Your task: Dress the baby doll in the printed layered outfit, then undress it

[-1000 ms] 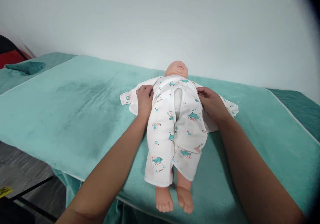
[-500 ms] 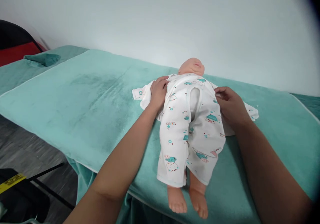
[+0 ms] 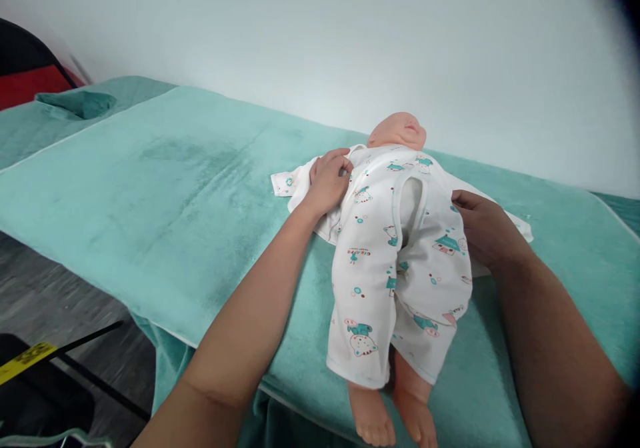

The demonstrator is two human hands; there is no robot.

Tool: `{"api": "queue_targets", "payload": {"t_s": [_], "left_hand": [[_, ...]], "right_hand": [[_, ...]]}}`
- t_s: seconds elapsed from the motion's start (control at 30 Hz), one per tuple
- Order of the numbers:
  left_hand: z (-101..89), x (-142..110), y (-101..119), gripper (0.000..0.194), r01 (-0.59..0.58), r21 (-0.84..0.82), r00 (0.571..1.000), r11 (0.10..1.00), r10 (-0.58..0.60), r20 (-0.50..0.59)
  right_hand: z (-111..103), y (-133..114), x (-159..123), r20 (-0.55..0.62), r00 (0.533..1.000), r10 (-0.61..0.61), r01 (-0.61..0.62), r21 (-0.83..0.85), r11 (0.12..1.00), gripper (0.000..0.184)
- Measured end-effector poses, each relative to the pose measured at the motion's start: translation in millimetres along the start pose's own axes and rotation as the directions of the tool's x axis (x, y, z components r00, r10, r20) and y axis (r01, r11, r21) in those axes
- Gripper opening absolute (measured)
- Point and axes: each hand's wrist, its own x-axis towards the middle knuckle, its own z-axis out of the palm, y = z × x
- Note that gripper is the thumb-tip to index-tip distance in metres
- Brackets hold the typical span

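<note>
A baby doll (image 3: 399,130) lies on its back, head toward the wall and bare feet (image 3: 373,416) at the near table edge. White printed split-crotch trousers (image 3: 360,281) cover its legs and reach high up its body. A white printed baby top (image 3: 285,183) lies spread out under the doll, one sleeve showing on each side. My left hand (image 3: 330,180) has curled fingers at the trousers' upper left edge. On the opposite side, my right hand (image 3: 485,225) pinches the trousers' edge, its fingertips partly hidden behind the cloth.
A green cloth (image 3: 200,188) covers the table, which stands against a white wall (image 3: 310,41). At the far left is a black and red chair (image 3: 30,68). A black object with a yellow label (image 3: 30,361) sits low at the near left.
The view has shifted a little, so the doll and both hands appear farther right. Both hands stay at the sides of the trousers.
</note>
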Motion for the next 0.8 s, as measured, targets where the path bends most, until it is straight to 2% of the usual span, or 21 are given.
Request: {"api": "queue_targets", "payload": {"t_s": [0.3,0.4,0.53,0.67,0.8], "left_hand": [[-0.3,-1,2,0.012,-0.014,0.054,0.999,0.998,0.011,0.043],[0.2,-1,1,0.013,-0.022,0.054,0.999,0.998,0.019,0.049],[2.8,0,0,0.013,-0.059,0.086,0.998,0.995,0.057,0.025],[6.6,6,-1,0.014,-0.071,0.123,0.996,0.99,0.078,-0.051],[9.3,18,-4,0.022,-0.014,0.127,0.991,0.992,0.03,-0.128]], "right_hand": [[-5,10,13,0.12,0.993,-0.001,-0.015,0.133,0.991,0.025],[-1,10,11,0.078,0.996,-0.046,0.035,0.148,0.988,0.022],[7,7,6,-0.033,0.976,-0.217,0.219,0.068,0.973,0.014],[12,7,11,-0.192,0.912,-0.362,0.324,-0.201,0.924,0.008],[10,12,26,-0.311,0.76,-0.571,0.366,-0.522,0.771,0.014]]}}
